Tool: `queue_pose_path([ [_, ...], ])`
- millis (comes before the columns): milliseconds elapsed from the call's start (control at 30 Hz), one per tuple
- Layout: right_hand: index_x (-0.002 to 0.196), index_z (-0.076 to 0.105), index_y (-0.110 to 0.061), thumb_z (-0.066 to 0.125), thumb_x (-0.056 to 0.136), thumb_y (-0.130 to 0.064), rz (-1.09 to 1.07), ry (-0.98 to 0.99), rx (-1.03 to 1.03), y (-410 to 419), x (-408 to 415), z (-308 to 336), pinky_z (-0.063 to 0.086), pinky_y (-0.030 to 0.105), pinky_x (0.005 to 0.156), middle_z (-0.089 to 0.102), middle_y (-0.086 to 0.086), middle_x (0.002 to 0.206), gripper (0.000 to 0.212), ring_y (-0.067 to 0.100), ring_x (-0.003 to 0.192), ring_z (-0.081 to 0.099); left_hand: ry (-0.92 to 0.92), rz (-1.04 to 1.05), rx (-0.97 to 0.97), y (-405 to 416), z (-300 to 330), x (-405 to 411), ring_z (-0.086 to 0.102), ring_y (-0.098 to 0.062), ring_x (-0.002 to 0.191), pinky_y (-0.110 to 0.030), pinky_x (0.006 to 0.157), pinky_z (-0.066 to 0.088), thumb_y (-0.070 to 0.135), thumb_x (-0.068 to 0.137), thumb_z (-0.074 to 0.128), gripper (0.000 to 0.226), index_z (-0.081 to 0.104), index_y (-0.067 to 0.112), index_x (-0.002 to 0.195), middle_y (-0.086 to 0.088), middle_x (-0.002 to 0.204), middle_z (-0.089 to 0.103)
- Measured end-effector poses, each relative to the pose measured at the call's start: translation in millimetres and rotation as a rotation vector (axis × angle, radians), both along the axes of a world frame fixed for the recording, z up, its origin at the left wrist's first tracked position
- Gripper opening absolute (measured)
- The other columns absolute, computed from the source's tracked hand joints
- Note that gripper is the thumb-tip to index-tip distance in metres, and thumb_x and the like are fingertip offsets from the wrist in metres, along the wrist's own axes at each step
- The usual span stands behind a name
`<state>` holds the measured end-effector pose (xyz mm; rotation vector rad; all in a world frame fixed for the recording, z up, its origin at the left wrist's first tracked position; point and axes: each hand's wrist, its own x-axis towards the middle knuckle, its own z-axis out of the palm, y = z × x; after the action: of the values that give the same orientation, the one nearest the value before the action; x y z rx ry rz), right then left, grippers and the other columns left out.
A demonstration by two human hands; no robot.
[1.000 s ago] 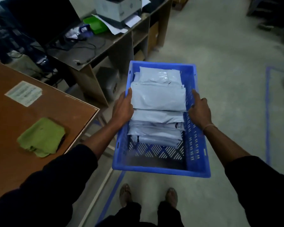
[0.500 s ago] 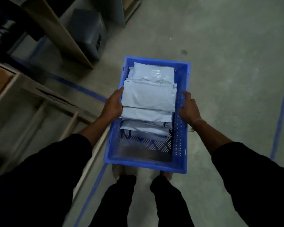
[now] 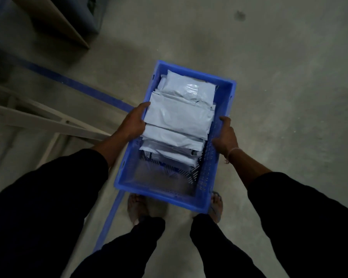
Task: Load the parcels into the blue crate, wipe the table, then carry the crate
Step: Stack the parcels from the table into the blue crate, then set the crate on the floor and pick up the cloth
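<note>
The blue crate (image 3: 159, 194) hangs in the air in front of me, above my feet, slightly turned to the right. Several grey-white plastic parcels (image 3: 179, 117) lie stacked in its far half; its near half shows bare slotted floor. My left hand (image 3: 134, 122) grips the crate's left rim, thumb over the edge beside the parcels. My right hand (image 3: 225, 137) grips the right rim. Both arms wear dark sleeves.
Grey concrete floor lies all around. A blue tape line (image 3: 74, 85) runs diagonally on the floor at left and another (image 3: 111, 215) runs down beside my left foot. Pale table-frame bars (image 3: 38, 119) are at left. A wooden desk leg (image 3: 62, 23) and a dark box (image 3: 88, 13) stand top left.
The view has swung down and away from the brown table and the desk. The crate stays in both hands and has turned slightly to the right as I walk.
</note>
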<state>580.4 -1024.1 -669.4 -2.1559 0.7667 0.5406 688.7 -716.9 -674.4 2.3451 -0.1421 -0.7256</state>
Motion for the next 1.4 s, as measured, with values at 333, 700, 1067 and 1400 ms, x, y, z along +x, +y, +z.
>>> queue_pose_path([
  [333,0.146,0.024,-0.015,0.063,0.075,0.0,-0.082,0.068,0.02,21,-1,-134,0.04,0.037,0.068,0.055,0.031,0.111,0.082,0.047,0.095,0.059,0.09,0.011,-0.017,-10,-110,15,0.053,-0.048,0.121,-0.04,0.093,0.041,-0.017,0.089,0.045,0.069,0.04,0.01,0.151,-0.026,0.143,0.051],
  [700,0.154,0.018,-0.016,0.065,0.078,-0.002,-0.092,0.075,0.012,28,0,-160,0.046,0.043,0.087,0.049,0.032,0.127,0.091,0.047,0.109,0.055,0.061,-0.033,0.013,1,-171,23,0.048,-0.036,0.133,-0.031,0.102,0.039,-0.016,0.089,0.043,0.075,0.038,0.018,0.155,-0.016,0.155,0.041],
  [1067,0.152,0.027,-0.005,0.059,0.087,-0.004,0.19,0.216,0.022,42,4,-19,0.041,0.035,0.092,0.045,0.033,0.133,0.072,0.045,0.121,0.05,0.176,-0.045,-0.033,-18,-38,-22,0.018,-0.024,0.156,-0.019,0.116,0.017,-0.003,0.102,0.045,0.064,0.024,0.012,0.16,-0.015,0.169,0.012],
  [1400,0.151,0.03,-0.01,0.066,0.084,-0.003,0.375,-0.004,0.109,72,-16,277,0.041,0.026,0.092,0.051,0.021,0.135,0.077,0.031,0.12,0.056,-0.003,0.153,-0.133,-19,256,-124,0.04,-0.029,0.145,-0.035,0.118,0.031,0.005,0.099,0.055,0.059,0.035,0.005,0.154,-0.015,0.159,0.037],
])
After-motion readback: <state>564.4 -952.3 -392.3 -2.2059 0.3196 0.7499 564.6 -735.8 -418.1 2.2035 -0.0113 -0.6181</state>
